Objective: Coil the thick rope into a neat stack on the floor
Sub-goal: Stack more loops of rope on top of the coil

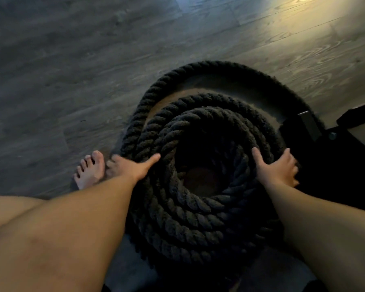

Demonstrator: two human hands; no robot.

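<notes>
Two hands on a thick coiled rope on the floor

A bare foot (91,171) stands at the coil's 9 o'clock, touching the left hand (133,167), which lies on the rim with its thumb stretched straight; its fingers are blurred, so the grip cannot be told. The dark rope (190,224) sits stacked mid-view on the wood-grain floor (72,60), one loose loop bulging toward 12 o'clock. At 3 o'clock the right hand (280,165) rests spread wide. A black frame (312,127) lies at 2 o'clock.

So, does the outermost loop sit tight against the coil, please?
No, the outermost loop bows away at the far side, with floor showing in the gap.
</notes>
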